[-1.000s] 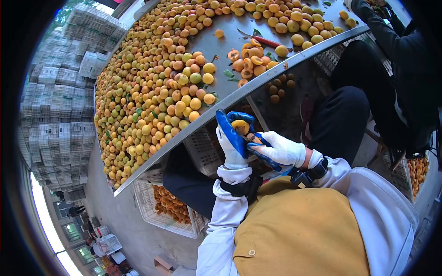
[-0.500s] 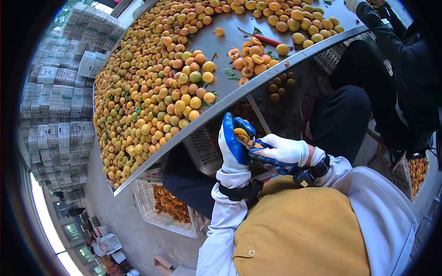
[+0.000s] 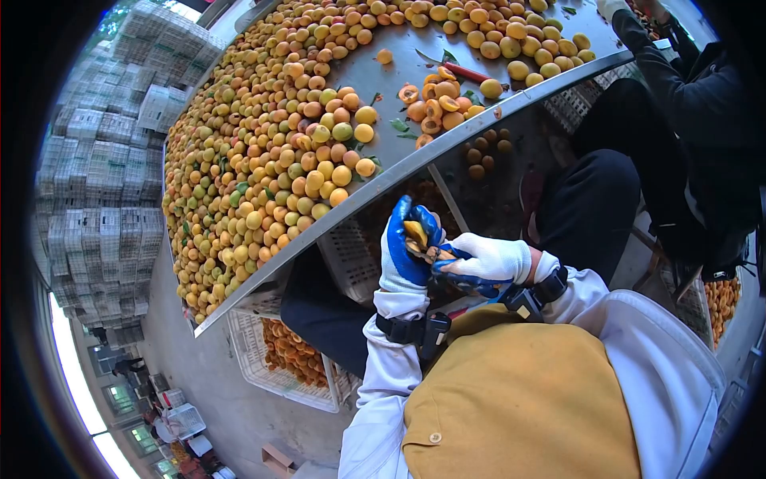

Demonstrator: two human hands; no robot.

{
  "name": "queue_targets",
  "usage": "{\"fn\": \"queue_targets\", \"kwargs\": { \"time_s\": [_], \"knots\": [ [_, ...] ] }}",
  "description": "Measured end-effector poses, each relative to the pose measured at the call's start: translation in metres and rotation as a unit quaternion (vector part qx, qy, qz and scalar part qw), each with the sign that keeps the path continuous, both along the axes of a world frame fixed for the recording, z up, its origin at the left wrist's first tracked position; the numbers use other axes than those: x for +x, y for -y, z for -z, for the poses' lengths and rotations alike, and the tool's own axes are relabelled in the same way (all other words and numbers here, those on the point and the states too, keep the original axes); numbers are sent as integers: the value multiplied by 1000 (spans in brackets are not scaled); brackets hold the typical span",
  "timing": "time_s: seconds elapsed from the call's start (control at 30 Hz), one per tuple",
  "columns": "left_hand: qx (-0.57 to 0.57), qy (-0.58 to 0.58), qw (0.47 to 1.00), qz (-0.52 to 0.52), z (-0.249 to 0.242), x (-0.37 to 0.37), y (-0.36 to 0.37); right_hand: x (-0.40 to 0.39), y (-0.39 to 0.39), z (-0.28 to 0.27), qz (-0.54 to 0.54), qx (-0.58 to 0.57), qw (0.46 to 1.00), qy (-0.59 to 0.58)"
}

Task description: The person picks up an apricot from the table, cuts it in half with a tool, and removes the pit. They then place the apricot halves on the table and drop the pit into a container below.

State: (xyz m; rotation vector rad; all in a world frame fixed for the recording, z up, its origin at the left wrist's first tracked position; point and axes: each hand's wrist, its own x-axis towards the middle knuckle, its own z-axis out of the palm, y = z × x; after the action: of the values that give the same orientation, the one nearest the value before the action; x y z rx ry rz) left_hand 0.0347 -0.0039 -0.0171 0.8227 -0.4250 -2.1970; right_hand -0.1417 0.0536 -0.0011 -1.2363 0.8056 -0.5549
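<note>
Over my lap, below the table edge, my left hand (image 3: 405,251) in a white and blue coated glove is closed around an apricot (image 3: 415,232), its yellow-orange flesh showing between the fingers. My right hand (image 3: 477,262), gloved the same way, meets it from the right, fingers closed and pressed near the fruit. A small tan-brown patch shows where the hands meet; what the right fingers hold is hidden. Beyond the hands, cut apricot halves (image 3: 432,107) lie piled on the metal table (image 3: 381,80), close to a red-handled knife (image 3: 464,72).
Whole apricots (image 3: 263,160) heap across the table's left and far side. A white crate (image 3: 247,351) of apricot halves stands on the floor below. Stacked crates (image 3: 104,176) rise at left. Another person (image 3: 678,120) sits at right, knees near the table edge.
The apricot in my left hand has tilted more upright, and the left fingers have curled further around it. My right hand stays against it. The view has shifted slightly.
</note>
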Motion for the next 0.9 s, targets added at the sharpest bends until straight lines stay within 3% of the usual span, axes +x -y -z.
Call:
{"fn": "queue_targets", "kwargs": {
  "time_s": [0.1, 0.17, 0.27, 0.4, 0.6, 0.67, 0.73, 0.9],
  "knots": [
    [-30, 15, 999, -29, -9, -3, 3, 0, -1, 9, 36, 50, 998, 13],
    [-15, 188, 973, -135, -23, -12, 0, 6, -2, 14, 79, 31, 996, 28],
    [-95, 197, 971, -98, -28, -9, -3, 8, 0, 17, 105, 42, 993, -22],
    [-159, 221, 960, -59, -25, -7, -3, 10, 0, 25, 98, 48, 994, 20],
    [-126, 195, 968, -97, -21, -14, -7, 6, -2, 22, 30, 92, 989, 110],
    [-116, 187, 970, -97, -22, -13, -8, 5, -5, 20, 13, 191, 966, 175],
    [-97, 94, 989, -55, -21, -11, -6, 4, -7, 16, 7, 204, 958, 203],
    [-97, 15, 995, 5, -26, -7, -8, 2, -8, 8, -7, 198, 953, 229]
  ]
}}
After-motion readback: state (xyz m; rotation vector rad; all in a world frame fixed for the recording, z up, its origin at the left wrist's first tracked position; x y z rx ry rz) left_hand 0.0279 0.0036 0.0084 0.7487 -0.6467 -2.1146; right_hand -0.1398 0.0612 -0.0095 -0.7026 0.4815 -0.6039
